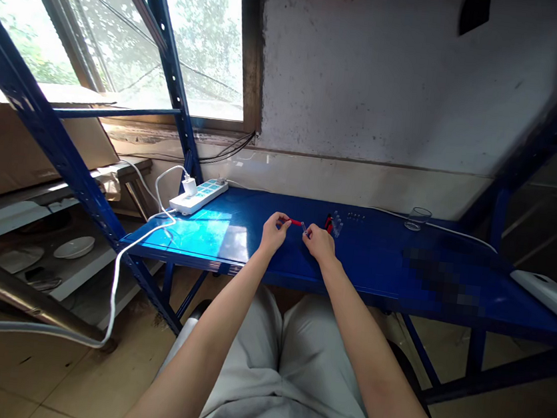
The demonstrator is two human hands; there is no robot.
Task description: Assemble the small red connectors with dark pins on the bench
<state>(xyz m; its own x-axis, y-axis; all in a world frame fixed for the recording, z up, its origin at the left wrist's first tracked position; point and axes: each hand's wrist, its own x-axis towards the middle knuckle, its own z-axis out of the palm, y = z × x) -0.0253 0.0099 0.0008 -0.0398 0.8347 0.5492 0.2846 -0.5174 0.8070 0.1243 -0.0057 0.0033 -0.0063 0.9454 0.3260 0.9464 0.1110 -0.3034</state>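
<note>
My left hand [275, 230] is closed in a pinch on a short, thin red stick [296, 222] that points to the right. Facing it, my right hand [319, 242] pinches a small clear tube-like piece [304, 228]. The two pieces are very close; whether they touch I cannot tell. Just beyond my right hand lie several small clear pieces [338, 224] beside a few red and black ones [328, 223]. Farther back, several tiny light-coloured parts [356, 216] sit in rows on the blue table [373, 263].
A white power strip [199, 197] with a plugged-in charger [189, 186] is at the left, its white cable [115, 284] hanging over the table edge. On the right stand a clear glass [417, 219] and a white object [553, 297]. A blue frame post [43, 108] rises at left.
</note>
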